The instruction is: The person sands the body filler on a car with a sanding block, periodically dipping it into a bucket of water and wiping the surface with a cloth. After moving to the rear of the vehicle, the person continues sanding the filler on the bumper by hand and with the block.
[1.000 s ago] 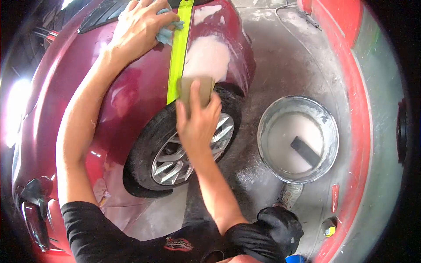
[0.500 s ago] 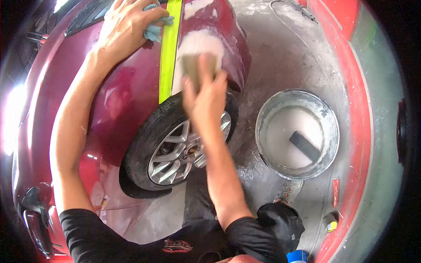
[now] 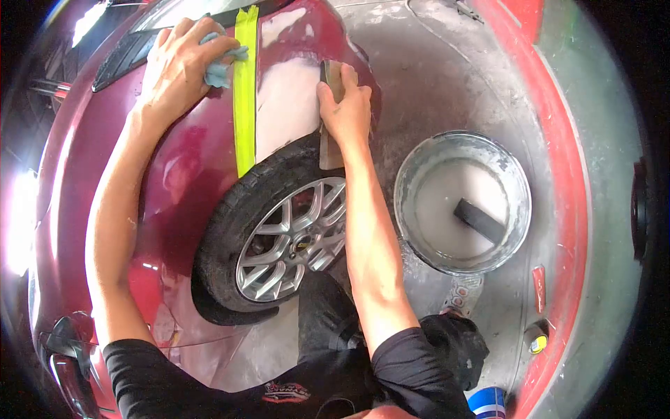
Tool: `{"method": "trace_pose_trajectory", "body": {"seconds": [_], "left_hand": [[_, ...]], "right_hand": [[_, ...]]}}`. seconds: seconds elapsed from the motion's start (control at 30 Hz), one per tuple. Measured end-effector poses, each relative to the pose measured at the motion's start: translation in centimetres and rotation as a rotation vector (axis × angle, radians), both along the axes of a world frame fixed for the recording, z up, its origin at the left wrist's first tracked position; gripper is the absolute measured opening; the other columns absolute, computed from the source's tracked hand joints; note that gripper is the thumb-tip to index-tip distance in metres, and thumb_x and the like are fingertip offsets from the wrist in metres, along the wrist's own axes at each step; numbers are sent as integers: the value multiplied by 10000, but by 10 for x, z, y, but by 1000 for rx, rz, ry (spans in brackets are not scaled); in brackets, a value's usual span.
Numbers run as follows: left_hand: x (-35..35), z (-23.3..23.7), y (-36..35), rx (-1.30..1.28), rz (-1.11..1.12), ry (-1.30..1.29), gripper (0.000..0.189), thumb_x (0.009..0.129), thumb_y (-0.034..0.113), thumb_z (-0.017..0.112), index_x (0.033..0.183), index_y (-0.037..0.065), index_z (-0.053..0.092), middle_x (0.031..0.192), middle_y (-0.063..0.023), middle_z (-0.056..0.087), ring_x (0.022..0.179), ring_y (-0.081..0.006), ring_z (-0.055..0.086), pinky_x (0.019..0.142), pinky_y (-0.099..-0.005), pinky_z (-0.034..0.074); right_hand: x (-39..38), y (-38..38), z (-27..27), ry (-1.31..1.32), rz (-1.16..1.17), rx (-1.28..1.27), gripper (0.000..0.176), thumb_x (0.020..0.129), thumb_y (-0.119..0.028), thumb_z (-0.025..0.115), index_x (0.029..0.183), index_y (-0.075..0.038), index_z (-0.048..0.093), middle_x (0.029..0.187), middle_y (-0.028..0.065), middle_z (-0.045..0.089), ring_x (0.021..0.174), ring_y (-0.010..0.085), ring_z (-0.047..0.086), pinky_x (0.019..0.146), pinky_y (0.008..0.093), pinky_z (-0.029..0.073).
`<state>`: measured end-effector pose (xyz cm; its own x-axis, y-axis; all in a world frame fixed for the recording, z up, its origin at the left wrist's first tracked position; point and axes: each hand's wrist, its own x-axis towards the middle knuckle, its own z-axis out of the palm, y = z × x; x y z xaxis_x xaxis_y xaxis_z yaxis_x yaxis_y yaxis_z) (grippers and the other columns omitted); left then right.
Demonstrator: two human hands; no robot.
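Grey, dust-caked concrete floor [image 3: 433,91] runs under a dark red car fender [image 3: 188,160], seen from above by a crouching person in black sleeves. Nearest stands the black tyre on its silver alloy wheel [image 3: 293,237]. To its right is a round metal bucket [image 3: 520,188] of milky water with a dark oblong block [image 3: 480,221] lying in it.

Above the tyre, the right hand [image 3: 345,112] is wrapped around a tan rectangular sanding block [image 3: 331,155], set on edge at the right border of a dull whitish patch [image 3: 286,105] on the fender. A yellow-green tape strip [image 3: 244,119] bounds that patch on the left. Beyond the tape, the left hand [image 3: 178,70] is bunched around a light blue rag [image 3: 218,70], pressed on the paint.

This looks like wet sanding of the patch. A further stroke would call for the block laid flat and kept clear of tape and tyre.

The block's working face and the fender's top edge are out of sight, and glare washes out the far left.
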<state>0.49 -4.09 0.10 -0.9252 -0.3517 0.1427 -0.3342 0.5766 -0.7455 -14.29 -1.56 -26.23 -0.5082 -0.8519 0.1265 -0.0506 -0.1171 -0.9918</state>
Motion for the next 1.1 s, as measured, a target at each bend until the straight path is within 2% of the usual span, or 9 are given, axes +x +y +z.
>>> {"method": "trace_pose_trajectory", "body": {"seconds": [0.2,0.4,0.53,0.6,0.67,0.7,0.87,1.0,1.1], "left_hand": [[-8,0,6,29,25,2,289,870,177,769,1158,154,779,1132,-57,675,1106,-301,619,956,-451,473],[-10,2,9,73,23,0,287,858,173,786,1144,157,775,1126,-48,673,1105,-298,620,933,-452,472],[-10,1,10,105,59,25,269,859,209,811,1124,174,782,1125,-43,669,1118,-303,618,928,-469,474],[-11,-5,13,109,74,33,287,868,220,807,1150,177,775,1161,-49,661,1145,-317,605,940,-484,471],[-17,-27,19,141,59,80,317,867,218,802,1180,179,765,1198,-56,652,1178,-322,591,952,-492,470],[-23,-40,22,167,90,51,428,817,192,812,1239,187,739,1252,-68,637,1219,-329,568,974,-502,470],[-70,-144,2,76,217,-205,287,933,178,597,1184,135,728,1294,-92,634,1222,-289,559,978,-432,475],[-102,-241,-24,178,178,-318,274,911,161,633,1158,100,734,1231,-90,643,1183,-287,575,951,-423,475],[-116,-306,-15,340,171,-147,293,859,136,674,1145,129,737,1195,-97,640,1115,-309,594,925,-453,479]], "right_hand": [[68,84,4,186,-32,-165,690,966,-348,685,1581,-107,489,1355,385,488,1161,544,576,983,589,513],[-27,-43,-27,34,17,-64,762,919,-437,729,1551,-69,514,1309,373,610,1204,505,608,1050,530,502],[-35,-15,-53,-139,-37,-39,710,924,-463,716,1465,-18,603,1298,352,665,1263,500,604,1109,508,469],[-22,35,-52,-464,-47,-110,741,984,-407,728,1506,77,525,1372,303,668,1310,342,633,1111,410,471],[-20,92,-35,-767,-40,-132,644,1029,-326,719,1490,88,545,1338,173,705,1224,184,640,1071,309,474],[-27,115,-26,-771,-40,-58,646,1028,-325,721,1496,82,543,1309,148,709,1169,167,645,1035,293,484],[-61,119,-31,-734,-250,-23,630,1042,-336,696,1525,35,535,1049,31,684,899,111,579,834,259,492],[-101,141,-10,-860,-332,-133,599,1053,-359,674,1524,-7,561,1075,30,700,935,121,593,859,278,493],[-130,161,-11,-745,-431,-138,573,1058,-333,669,1536,-37,560,1200,86,713,1013,152,626,918,298,500]]}}
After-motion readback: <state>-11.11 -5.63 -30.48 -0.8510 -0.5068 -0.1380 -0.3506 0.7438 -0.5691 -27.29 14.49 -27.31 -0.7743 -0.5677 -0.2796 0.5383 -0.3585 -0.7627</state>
